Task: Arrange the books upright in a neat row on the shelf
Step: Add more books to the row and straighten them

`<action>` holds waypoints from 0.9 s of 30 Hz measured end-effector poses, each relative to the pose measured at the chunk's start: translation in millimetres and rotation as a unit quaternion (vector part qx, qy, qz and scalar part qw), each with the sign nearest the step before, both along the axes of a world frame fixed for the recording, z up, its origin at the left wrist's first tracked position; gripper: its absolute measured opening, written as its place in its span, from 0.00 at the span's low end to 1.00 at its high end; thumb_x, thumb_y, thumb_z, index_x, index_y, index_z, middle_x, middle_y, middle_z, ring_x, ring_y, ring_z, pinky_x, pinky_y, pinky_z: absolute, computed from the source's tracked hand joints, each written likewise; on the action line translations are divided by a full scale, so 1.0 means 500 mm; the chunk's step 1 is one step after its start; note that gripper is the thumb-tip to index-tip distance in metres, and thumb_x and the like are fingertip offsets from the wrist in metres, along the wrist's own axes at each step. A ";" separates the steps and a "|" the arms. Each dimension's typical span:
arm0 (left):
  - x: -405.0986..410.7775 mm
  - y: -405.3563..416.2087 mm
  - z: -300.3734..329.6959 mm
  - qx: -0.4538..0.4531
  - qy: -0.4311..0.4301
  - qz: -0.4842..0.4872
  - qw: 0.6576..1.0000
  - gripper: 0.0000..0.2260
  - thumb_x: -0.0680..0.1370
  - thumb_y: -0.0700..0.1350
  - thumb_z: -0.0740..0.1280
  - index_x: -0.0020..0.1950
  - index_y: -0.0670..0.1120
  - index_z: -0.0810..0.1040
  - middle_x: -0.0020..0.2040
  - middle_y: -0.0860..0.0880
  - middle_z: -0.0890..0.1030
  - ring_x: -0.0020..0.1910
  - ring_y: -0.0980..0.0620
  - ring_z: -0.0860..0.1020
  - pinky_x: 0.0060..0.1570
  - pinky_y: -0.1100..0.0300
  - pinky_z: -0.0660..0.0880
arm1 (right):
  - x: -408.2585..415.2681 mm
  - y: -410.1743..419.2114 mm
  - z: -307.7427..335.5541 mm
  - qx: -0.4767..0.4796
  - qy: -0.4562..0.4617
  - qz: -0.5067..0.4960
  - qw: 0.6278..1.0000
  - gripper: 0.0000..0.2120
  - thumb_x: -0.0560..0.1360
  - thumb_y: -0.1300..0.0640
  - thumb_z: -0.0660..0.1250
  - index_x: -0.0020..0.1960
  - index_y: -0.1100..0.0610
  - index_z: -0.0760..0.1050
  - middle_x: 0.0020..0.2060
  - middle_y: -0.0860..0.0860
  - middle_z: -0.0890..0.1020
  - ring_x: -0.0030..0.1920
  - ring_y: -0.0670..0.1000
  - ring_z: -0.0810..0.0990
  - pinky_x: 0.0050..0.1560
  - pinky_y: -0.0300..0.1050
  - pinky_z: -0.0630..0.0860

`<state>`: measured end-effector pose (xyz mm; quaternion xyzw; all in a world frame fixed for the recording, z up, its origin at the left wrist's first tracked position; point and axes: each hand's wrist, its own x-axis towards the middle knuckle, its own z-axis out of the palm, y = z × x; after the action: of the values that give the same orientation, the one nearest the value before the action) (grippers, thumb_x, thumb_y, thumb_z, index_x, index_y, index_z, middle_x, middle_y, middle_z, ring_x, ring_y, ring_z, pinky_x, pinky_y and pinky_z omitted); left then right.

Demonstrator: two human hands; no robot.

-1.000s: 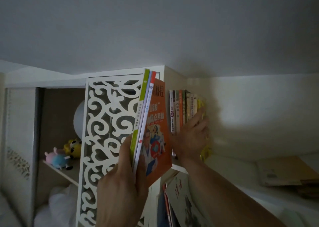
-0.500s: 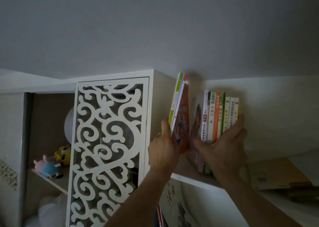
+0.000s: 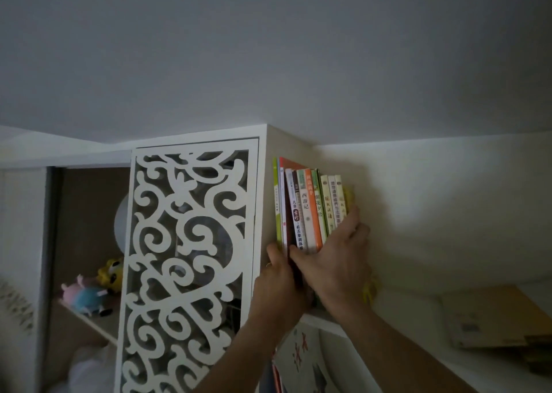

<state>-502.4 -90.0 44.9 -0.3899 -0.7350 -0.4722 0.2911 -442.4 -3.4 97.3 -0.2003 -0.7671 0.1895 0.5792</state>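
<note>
Books, a row of thin colourful paperbacks [image 3: 310, 210], stand upright on the white shelf board [image 3: 331, 322], pressed against the white cabinet side panel [image 3: 270, 189]. Left hand [image 3: 279, 288] pinches the tall green, white and red books [image 3: 280, 201] at the row's left end, thumb up on the spines. Right hand [image 3: 334, 258] lies flat across the lower spines, fingers straight, pressing the right end. White scrollwork cabinet door [image 3: 188, 261] hangs left; plush toys [image 3: 89, 291] sit inside.
</note>
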 end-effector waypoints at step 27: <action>0.122 -0.057 -0.055 0.006 0.105 0.023 0.994 0.29 0.85 0.46 0.63 0.83 0.46 0.54 0.79 0.44 0.63 0.74 0.46 0.67 0.70 0.49 0.71 | 0.162 0.031 -0.080 -0.062 -0.166 0.095 0.980 0.60 0.60 0.25 0.73 0.81 0.48 0.50 0.68 0.52 0.70 0.67 0.56 0.71 0.63 0.60 0.76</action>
<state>-441.6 -118.4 17.4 -0.4185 -0.7063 -0.4259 0.3803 -361.2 11.9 57.4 -0.1906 -0.8549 0.2550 0.4095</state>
